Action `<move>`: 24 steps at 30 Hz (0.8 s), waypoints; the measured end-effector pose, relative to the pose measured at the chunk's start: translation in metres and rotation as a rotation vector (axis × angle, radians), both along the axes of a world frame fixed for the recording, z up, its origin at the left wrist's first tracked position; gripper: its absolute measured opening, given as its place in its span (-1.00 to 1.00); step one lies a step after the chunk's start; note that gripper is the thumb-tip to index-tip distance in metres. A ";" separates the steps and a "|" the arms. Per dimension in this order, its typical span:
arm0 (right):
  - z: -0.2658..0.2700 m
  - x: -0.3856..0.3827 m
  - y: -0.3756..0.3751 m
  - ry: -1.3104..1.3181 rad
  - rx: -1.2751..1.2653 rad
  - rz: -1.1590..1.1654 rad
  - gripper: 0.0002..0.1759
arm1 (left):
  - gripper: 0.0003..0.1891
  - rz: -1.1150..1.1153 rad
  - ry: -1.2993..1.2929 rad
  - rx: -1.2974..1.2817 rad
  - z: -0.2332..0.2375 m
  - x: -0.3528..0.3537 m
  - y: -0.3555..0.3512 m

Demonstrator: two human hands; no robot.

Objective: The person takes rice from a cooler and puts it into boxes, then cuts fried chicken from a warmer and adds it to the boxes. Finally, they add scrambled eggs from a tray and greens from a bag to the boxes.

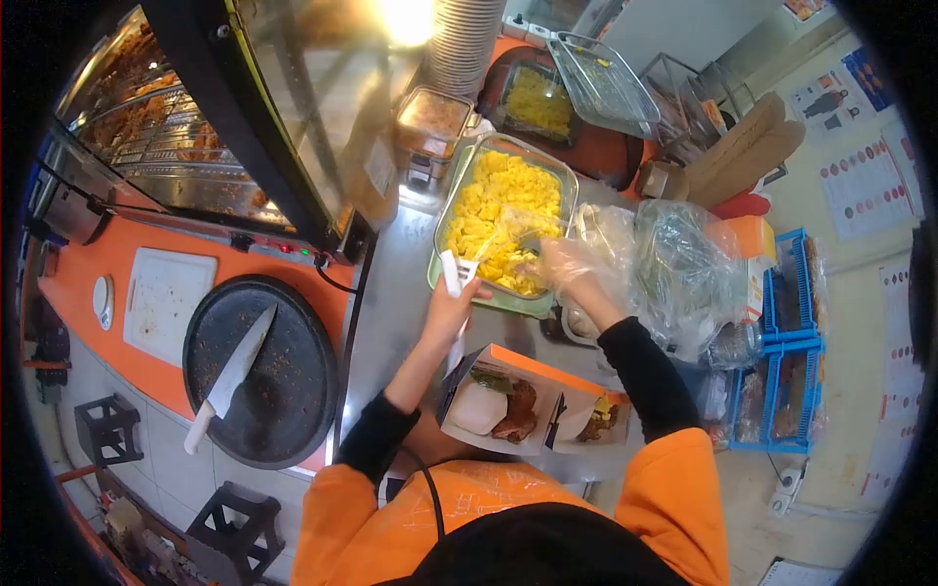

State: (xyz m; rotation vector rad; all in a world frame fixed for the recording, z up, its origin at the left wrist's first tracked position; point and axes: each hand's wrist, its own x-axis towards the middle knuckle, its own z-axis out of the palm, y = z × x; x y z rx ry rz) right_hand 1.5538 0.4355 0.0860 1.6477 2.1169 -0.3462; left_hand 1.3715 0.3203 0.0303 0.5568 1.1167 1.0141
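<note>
A glass dish (437, 234) of chopped yellow scrambled egg (506, 200) lies in front of me. My left hand (454, 305) is at its near left corner, closed around a white slotted utensil (459, 272). At the dish's right side, my right hand (570, 264) wears a clear plastic glove. Its fingers are curled over the egg, and a greyish piece shows by the fingertips; I cannot tell what they grip. Close to my body stands an opened paper meal box (451, 430) with white rice (479, 407) and browned meat (518, 412) inside; its right part holds meat and some egg.
A knife (234, 369) rests on a round black board (215, 322) at left, beside a white cutting board (161, 303). Behind them stands a heated display cabinet (283, 127). Plastic bags (674, 264) and blue baskets (772, 391) are at right; stacked cups (459, 44) stand at the back.
</note>
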 end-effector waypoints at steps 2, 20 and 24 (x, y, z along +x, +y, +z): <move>-0.003 0.010 0.008 0.179 0.002 -0.022 -0.22 | -0.68 -0.126 0.014 0.052 0.025 -0.020 -0.019; 0.083 0.027 -0.119 0.720 -0.056 -0.479 -0.30 | -0.66 0.036 0.329 0.134 0.028 -0.063 -0.106; 0.081 0.002 -0.199 0.850 -0.248 -0.787 -0.14 | -0.61 0.090 0.323 0.102 0.029 -0.066 -0.115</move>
